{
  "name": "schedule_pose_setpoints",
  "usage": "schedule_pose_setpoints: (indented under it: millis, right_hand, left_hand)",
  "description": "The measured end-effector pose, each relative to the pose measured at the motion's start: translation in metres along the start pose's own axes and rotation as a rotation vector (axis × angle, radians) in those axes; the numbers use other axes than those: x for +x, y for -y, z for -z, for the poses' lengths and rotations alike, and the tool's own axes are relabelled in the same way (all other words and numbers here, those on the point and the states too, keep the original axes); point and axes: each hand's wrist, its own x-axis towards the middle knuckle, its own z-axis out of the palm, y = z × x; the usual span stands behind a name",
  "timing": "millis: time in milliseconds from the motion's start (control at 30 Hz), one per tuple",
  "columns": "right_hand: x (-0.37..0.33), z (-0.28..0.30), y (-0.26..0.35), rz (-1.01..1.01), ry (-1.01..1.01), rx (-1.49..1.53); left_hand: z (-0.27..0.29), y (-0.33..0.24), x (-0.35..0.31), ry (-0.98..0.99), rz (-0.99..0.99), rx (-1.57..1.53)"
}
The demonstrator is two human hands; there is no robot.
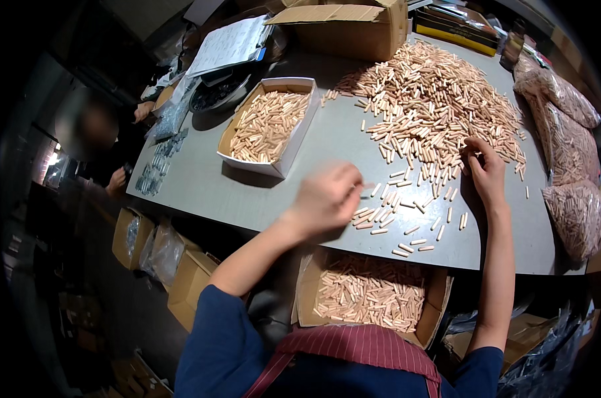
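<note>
A large heap of short wooden dowels (440,99) spreads over the grey table, with loose dowels (387,215) scattered toward its near edge. My left hand (328,198) hovers over the table just left of these loose ones. It is blurred, its fingers curled together; what they hold, if anything, cannot be made out. My right hand (487,171) touches the heap's near right side, fingers bent and somewhat apart, nothing visible held. Left of the heap stands a white carton (292,142) filled with dowels. Below the table edge, against my apron, an open cardboard box (306,292) holds more dowels.
Filled clear bags (572,152) line the table's right edge. At the back are a cardboard box (343,30), a clipboard with papers (231,43) and a dark bowl (221,93). Small clear packets (160,166) lie at the left, where another person's hand (117,181) shows.
</note>
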Motion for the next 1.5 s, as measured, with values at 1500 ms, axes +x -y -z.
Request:
schedule_pose_setpoints:
  millis: [1500]
  right_hand:
    - [0.002,0.011,-0.006,-0.147,0.037,-0.032]
  left_hand:
    - [-0.010,-0.004,-0.049,0.223,0.085,-0.544]
